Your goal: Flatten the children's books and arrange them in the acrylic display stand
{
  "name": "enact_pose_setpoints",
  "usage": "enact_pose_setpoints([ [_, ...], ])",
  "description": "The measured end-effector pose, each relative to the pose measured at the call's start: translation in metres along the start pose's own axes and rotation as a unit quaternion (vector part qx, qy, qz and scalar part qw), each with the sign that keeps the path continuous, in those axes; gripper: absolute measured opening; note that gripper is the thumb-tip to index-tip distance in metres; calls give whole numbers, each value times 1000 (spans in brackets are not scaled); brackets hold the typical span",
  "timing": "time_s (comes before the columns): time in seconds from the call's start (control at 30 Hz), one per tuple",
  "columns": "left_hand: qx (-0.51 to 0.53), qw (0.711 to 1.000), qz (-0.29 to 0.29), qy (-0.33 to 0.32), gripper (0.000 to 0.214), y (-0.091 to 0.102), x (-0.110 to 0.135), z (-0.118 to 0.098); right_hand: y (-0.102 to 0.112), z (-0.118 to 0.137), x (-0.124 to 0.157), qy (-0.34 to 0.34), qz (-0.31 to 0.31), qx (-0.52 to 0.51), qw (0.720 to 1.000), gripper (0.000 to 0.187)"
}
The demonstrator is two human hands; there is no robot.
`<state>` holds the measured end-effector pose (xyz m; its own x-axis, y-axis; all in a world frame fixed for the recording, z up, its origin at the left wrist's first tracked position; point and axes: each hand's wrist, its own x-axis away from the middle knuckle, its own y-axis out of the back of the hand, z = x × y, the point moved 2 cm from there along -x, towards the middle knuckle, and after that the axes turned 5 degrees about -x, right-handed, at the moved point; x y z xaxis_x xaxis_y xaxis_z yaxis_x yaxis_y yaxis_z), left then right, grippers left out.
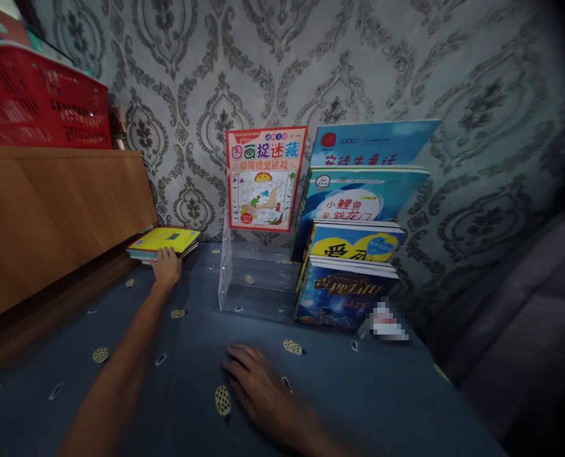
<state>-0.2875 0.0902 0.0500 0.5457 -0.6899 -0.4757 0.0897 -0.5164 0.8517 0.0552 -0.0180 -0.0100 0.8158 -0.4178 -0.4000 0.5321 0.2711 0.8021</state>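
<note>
My left hand (167,265) reaches to a small stack of books at the back left, its fingers over the near edge of the yellow book (168,238) on top and its thumb at the side. My right hand (258,384), slightly blurred, is low over the dark blue patterned cloth (192,368), fingers stretched out and holding nothing. Ahead stands a clear stepped book rack (258,273). A red-bordered picture book (266,181) leans upright on its rear left. On the right stand several books in tiers, with a dark blue book (342,295) in front.
A wooden cabinet (63,216) lines the left side, with a red plastic basket (44,95) on top. Patterned wallpaper (182,95) rises directly behind the rack. A pixelated white item (388,322) lies beside the front right books. Grey fabric (515,317) hangs at the far right.
</note>
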Motion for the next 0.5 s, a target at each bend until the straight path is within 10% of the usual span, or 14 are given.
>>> enact_pose_setpoints([
  [0.5, -192, 974, 58, -104, 39, -9, -36, -1, -4, -2, -2, -8, 2, -19, 1000, 28],
])
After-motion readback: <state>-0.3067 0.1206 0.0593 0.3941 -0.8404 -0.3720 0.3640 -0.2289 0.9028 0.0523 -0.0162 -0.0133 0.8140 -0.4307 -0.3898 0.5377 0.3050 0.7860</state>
